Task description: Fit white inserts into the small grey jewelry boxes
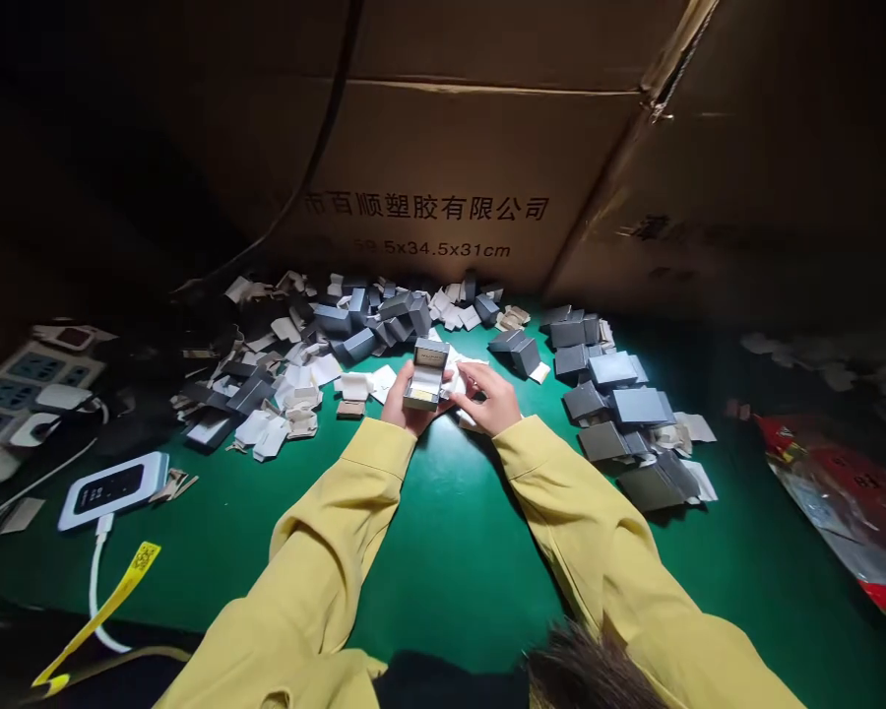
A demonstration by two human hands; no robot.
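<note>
In the head view, the open grey box sits in the left hand, lid raised and its pale inside facing the person. The left hand is curled around the box's left side and underside, gripping it. The right hand is just to the right of the box, its fingers bent inward and drawn together at a white piece beside the box's right wall (whether they pinch that piece or only touch it, I cannot tell).

Beyond the box lies a heap of grey boxes, with crumpled white inserts spreading to its left. Beyond and to the right of the box, past the right hand's fingers, stands a small cluster of grey boxes; well to the right of it runs a longer row of boxes. Behind everything rises a printed carton, closing off the far side.

The widest open room is on the near side of the box: bare green desk between the two yellow sleeves, reaching down to the desk's near edge. A narrower bare strip separates the right hand from the row.
</note>
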